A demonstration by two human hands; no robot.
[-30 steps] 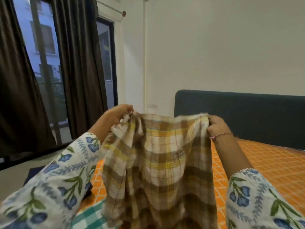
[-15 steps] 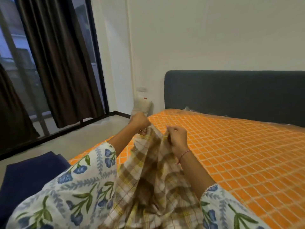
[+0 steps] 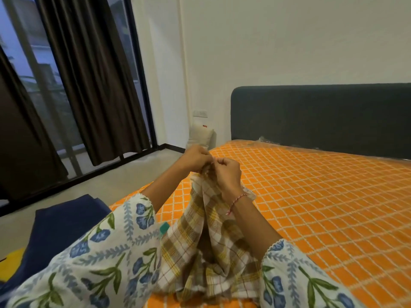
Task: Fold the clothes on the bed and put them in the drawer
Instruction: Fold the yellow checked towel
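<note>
The bed [image 3: 311, 207], spread with an orange lattice-patterned cover, fills the right side below a dark headboard [image 3: 322, 116]. A navy cloth [image 3: 64, 232] lies at its left edge. The brown-and-yellow plaid cloth [image 3: 200, 247] hangs bunched over the bed. The left hand [image 3: 195, 157] and right hand [image 3: 226, 172] meet, each pinching its top edge.

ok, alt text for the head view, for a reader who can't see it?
Both hands, left hand and right hand, meet and pinch the top edge of a brown-and-yellow plaid cloth, which hangs over an orange bed cover. A dark headboard and brown curtains stand behind.
</note>
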